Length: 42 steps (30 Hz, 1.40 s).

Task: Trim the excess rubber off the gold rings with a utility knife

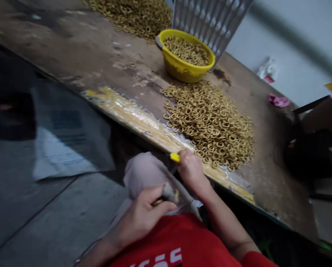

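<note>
My right hand [190, 168] is closed round a tool with a yellow handle [175, 157], at the table's front edge beside a pile of small brass-coloured rings [216, 122]. Over my lap, my left hand [150, 207] is curled with thumb and fingers round a ring, part of which shows between them. Its fingertips are blurred, and something greyish shows there. Behind the pile stands a yellow basin [186, 68] full of similar rings.
A second ring pile [138, 16] lies at the back of the brown table [99, 55]. Behind the basin stands a ribbed grey panel [207, 22]. A pink item [279, 101] lies on the right. A white sack [71, 137] is below the edge, on the left.
</note>
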Motion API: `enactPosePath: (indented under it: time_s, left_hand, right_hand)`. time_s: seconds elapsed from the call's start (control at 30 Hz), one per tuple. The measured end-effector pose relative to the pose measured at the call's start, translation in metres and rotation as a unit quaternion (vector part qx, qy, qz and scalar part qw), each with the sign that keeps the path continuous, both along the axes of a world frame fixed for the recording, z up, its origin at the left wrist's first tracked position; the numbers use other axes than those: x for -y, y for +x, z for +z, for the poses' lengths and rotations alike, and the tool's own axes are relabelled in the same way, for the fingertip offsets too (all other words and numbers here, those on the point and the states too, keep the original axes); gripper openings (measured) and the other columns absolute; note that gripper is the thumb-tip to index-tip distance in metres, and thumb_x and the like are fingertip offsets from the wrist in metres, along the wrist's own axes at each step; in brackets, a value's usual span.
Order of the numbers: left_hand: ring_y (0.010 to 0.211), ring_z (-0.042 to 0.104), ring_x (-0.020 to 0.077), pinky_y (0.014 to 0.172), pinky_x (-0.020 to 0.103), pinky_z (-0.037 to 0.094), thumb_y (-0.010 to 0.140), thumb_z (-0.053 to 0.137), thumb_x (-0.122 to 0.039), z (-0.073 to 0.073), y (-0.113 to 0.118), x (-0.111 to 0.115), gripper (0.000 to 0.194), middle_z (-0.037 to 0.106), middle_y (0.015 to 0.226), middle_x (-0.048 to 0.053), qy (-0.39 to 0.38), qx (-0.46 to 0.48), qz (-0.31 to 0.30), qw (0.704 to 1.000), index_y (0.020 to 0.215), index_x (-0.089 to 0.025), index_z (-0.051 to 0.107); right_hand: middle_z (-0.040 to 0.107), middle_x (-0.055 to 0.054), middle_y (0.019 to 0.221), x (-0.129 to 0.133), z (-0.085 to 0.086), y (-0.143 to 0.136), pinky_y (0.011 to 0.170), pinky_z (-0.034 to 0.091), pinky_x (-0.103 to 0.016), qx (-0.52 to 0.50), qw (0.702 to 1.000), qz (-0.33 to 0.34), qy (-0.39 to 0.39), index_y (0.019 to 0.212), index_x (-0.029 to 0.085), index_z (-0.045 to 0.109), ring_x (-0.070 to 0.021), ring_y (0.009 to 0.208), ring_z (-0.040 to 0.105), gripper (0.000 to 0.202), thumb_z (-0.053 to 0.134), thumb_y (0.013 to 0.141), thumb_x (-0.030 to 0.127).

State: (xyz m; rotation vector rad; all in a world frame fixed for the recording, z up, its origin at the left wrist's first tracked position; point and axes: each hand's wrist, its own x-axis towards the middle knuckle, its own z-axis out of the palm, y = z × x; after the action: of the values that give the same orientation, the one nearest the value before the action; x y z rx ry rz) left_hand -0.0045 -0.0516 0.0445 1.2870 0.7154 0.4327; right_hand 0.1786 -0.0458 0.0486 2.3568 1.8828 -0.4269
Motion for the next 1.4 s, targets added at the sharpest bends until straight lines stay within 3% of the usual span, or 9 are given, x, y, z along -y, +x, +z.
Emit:
enactPosePath:
  time_s: [0.13,0.3,0.4,0.5,0.73,0.9,1.03,1.17,1.4]
  left_hand:
    - [0.049,0.035,0.0088,0.042,0.019,0.026,0.073,0.079,-0.055,-0.02,-0.002,-0.013,0.042,0.045,0.057,-0.003,-0.19,0.054,0.12,0.973,0.069,-0.017,0.061]
    - [0.047,0.036,0.0058,0.039,0.015,0.024,0.076,0.08,-0.05,-0.035,0.001,-0.021,0.04,0.049,0.058,-0.004,-0.29,0.103,0.135,0.942,0.073,-0.016,0.058]
    - [0.044,0.041,0.0065,0.037,0.016,0.025,0.073,0.08,-0.046,-0.034,0.006,-0.018,0.036,0.055,0.058,-0.002,-0.327,0.131,0.124,0.927,0.085,-0.015,0.065]
    - [0.051,0.055,0.0122,0.035,0.017,0.024,0.069,0.081,-0.049,-0.034,0.01,-0.017,0.046,0.069,0.073,0.008,-0.342,0.139,0.136,0.919,0.092,-0.011,0.067]
    - [0.046,0.049,0.006,0.036,0.014,0.02,0.068,0.087,-0.042,-0.03,0.005,-0.017,0.041,0.07,0.072,0.005,-0.27,0.137,0.168,0.938,0.086,-0.012,0.066]
    - [0.044,0.045,0.0053,0.036,0.015,0.019,0.072,0.082,-0.053,-0.033,0.003,-0.017,0.045,0.064,0.063,0.001,-0.265,0.117,0.167,0.942,0.082,-0.014,0.063]
    - [0.039,0.038,0.0039,0.035,0.016,0.017,0.071,0.082,-0.056,-0.034,-0.002,-0.02,0.047,0.053,0.05,-0.004,-0.282,0.109,0.128,0.944,0.075,-0.015,0.059]
    - [0.043,0.04,0.0034,0.036,0.016,0.02,0.067,0.086,-0.05,-0.028,-0.003,-0.02,0.044,0.063,0.062,0.001,-0.28,0.088,0.094,0.951,0.072,-0.013,0.061]
    - [0.044,0.039,0.006,0.041,0.018,0.028,0.07,0.083,-0.045,-0.032,0.0,-0.012,0.036,0.05,0.05,-0.005,-0.143,0.045,0.206,0.967,0.069,-0.014,0.064]
  right_hand:
    - [0.068,-0.004,0.082,0.001,0.002,0.009,0.068,0.044,-0.025,-0.213,0.972,0.005,0.102,0.083,0.018,0.065,-0.0157,0.074,0.061,0.007,0.059,0.086,0.02]
    - [0.047,0.007,0.057,0.013,-0.001,0.009,0.05,0.034,-0.019,-0.563,0.818,-0.08,0.091,0.073,0.019,0.06,-0.0075,0.05,0.041,0.022,0.059,0.087,0.036]
    - [0.046,0.009,0.051,0.02,-0.001,0.008,0.04,0.028,-0.019,-0.642,0.753,-0.14,0.032,0.084,0.018,0.063,-0.0062,0.041,0.034,0.034,0.063,0.086,0.052]
    - [0.047,0.008,0.051,0.024,-0.002,0.007,0.037,0.029,-0.018,-0.655,0.74,-0.154,0.019,0.087,0.017,0.064,-0.006,0.039,0.036,0.041,0.067,0.083,0.057]
    - [0.045,0.008,0.049,0.027,-0.011,-0.002,0.037,0.031,-0.018,-0.656,0.739,-0.154,0.002,0.084,0.017,0.064,-0.006,0.04,0.035,0.042,0.067,0.084,0.059]
    - [0.043,0.008,0.052,0.029,-0.013,-0.006,0.041,0.027,-0.02,-0.652,0.749,-0.122,0.005,0.084,0.018,0.063,-0.0066,0.043,0.033,0.039,0.064,0.088,0.056]
    - [0.049,0.005,0.062,0.028,-0.009,-0.002,0.051,0.034,-0.021,-0.595,0.801,-0.032,0.052,0.083,0.017,0.065,-0.0085,0.054,0.04,0.028,0.062,0.092,0.044]
    - [0.06,0.0,0.075,0.029,-0.003,-0.001,0.066,0.044,-0.025,-0.498,0.858,0.039,0.116,0.084,0.019,0.065,-0.0131,0.068,0.054,0.021,0.055,0.097,0.032]
    - [0.067,-0.007,0.091,0.043,-0.008,-0.007,0.066,0.044,-0.027,-0.194,0.963,0.134,0.129,0.101,0.017,0.065,-0.0177,0.074,0.064,0.023,0.05,0.086,0.008]
